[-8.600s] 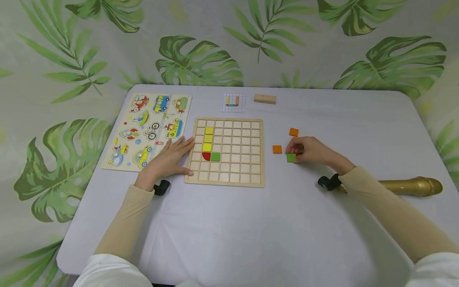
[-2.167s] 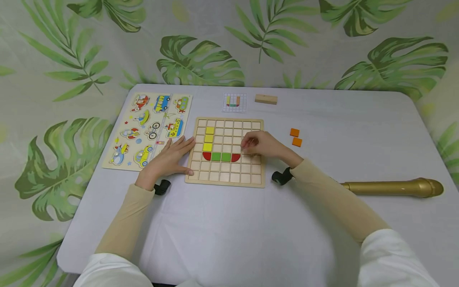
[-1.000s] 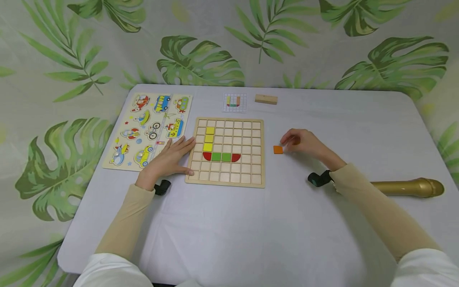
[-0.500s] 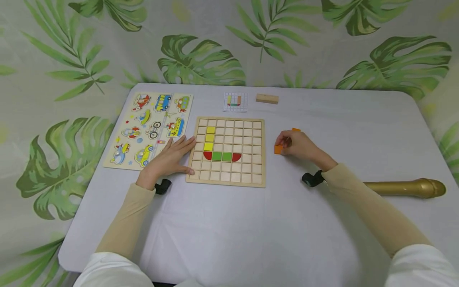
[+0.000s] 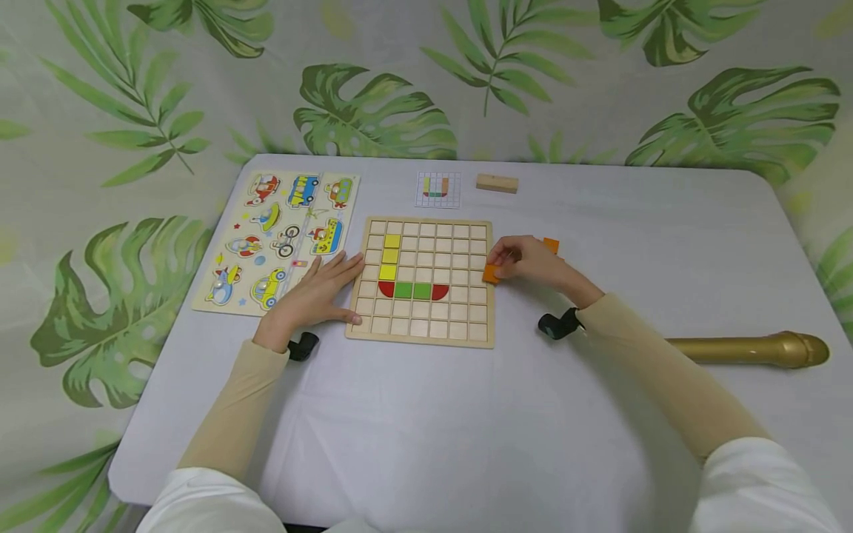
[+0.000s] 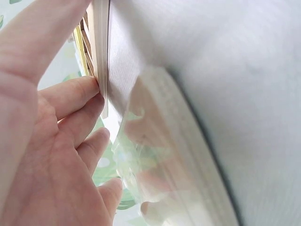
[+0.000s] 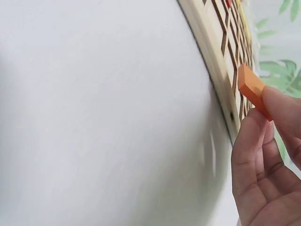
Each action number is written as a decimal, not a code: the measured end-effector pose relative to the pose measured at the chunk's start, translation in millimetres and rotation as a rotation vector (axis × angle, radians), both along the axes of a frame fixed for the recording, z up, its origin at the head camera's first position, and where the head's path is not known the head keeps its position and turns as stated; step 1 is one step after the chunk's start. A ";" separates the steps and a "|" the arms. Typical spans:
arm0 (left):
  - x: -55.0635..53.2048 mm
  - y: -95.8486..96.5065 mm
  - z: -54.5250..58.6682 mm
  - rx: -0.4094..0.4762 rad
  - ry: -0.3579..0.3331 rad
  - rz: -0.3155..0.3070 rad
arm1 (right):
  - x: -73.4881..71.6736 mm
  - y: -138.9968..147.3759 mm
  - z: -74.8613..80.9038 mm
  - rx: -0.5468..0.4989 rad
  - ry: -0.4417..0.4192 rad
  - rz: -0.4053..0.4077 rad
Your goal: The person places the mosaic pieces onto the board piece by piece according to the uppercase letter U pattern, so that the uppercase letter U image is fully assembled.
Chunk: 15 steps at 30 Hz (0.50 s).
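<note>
My right hand [image 5: 529, 259] pinches an orange square tile [image 5: 492, 273] between thumb and fingers at the right rim of the wooden grid board [image 5: 419, 339]. The right wrist view shows this tile [image 7: 252, 89] tilted, held beside the board's edge. My left hand [image 5: 318, 295] rests with spread fingers along the board's left edge; its fingertips touch the rim in the left wrist view. In the grid lie three yellow squares [image 5: 389, 256] in a column, then a red quarter-round [image 5: 386, 289], two green squares [image 5: 412, 290] and another red quarter-round [image 5: 440, 292] in a row.
Another orange tile [image 5: 551, 245] lies behind my right hand, partly hidden. A pattern card [image 5: 437, 189] and a wooden block [image 5: 497, 183] sit beyond the board. A vehicle picture puzzle [image 5: 273, 240] lies at left, under my left forearm's side. A gold recorder-like tube [image 5: 749, 349] lies at right.
A second green square and a second red quarter-round have joined the board. My right hand then took an orange tile from the table and moved it left to the board's rim. Left hand stayed.
</note>
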State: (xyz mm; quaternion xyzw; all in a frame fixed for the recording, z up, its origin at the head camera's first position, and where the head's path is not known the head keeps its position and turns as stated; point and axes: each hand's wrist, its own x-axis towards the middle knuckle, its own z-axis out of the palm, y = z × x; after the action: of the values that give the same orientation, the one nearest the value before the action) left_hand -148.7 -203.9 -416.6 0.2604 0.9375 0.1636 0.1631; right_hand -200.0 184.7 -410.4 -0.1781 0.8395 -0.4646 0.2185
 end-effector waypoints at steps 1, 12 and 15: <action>0.1 -0.2 -0.1 0.001 0.000 0.000 | -0.7 -5.0 -0.1 -0.007 0.000 0.001; 0.4 -0.8 -1.2 0.004 0.009 -0.004 | -8.0 -61.3 -7.0 0.011 0.065 0.060; 0.3 -0.5 -1.1 0.004 0.008 -0.004 | -8.2 -71.8 -7.6 0.031 0.099 0.073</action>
State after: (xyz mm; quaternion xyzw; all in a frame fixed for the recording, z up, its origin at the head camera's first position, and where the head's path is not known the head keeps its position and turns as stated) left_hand -148.4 -204.4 -417.7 0.2632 0.9372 0.1640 0.1594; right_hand -208.2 112.9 -418.0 -0.2281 0.8492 -0.4340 0.1962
